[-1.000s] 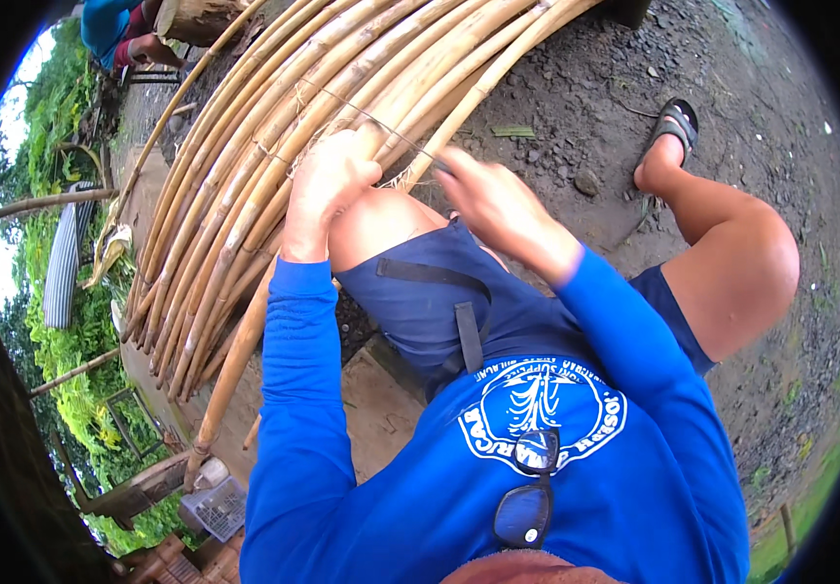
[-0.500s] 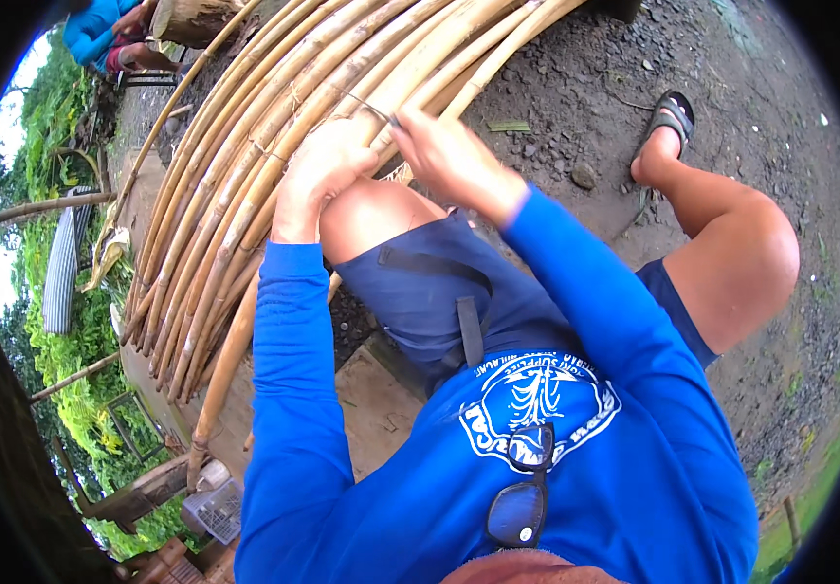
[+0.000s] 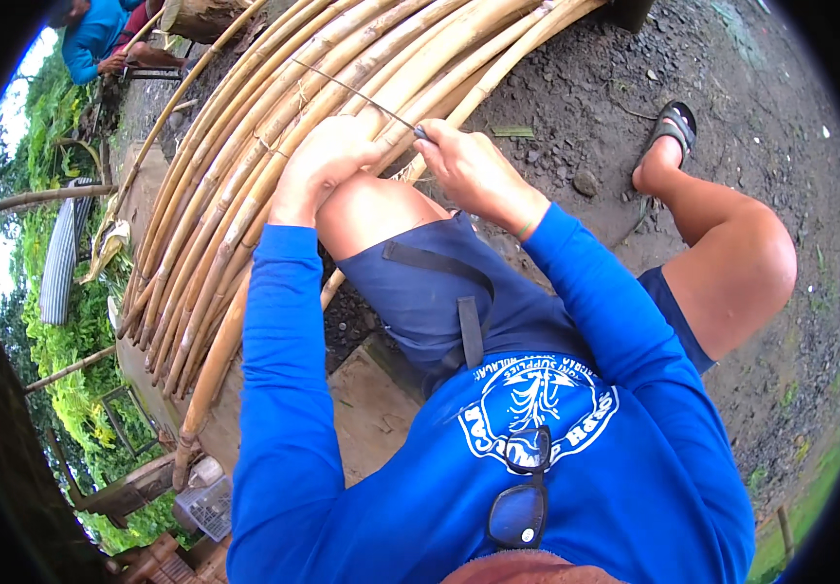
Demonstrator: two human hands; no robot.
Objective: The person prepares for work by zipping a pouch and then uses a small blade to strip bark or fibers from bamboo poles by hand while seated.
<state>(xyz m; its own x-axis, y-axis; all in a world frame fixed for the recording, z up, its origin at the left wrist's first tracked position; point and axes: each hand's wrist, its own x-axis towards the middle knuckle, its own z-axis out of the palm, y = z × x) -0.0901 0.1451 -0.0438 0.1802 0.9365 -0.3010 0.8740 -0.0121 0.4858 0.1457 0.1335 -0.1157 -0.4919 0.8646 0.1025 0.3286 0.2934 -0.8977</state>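
A bundle of long, curved, yellow-brown bamboo poles stretches across the upper left, lying against my bent left knee. My left hand is closed over the near poles beside the knee, its fingertips mostly hidden. To its right, my right hand is closed round the dark handle of a long, thin metal rod-like tool. The tool's shaft slants up and left above the poles; from this view I cannot tell whether it touches them.
Dark gravelly ground spreads to the right, where my sandalled foot rests. A person in blue sits at the far upper left near a log. Striped corrugated sheet and greenery stand at left.
My right hand has moved slightly right and down, away from my left hand, and more of the thin tool's shaft shows. My left hand stays at the knee.
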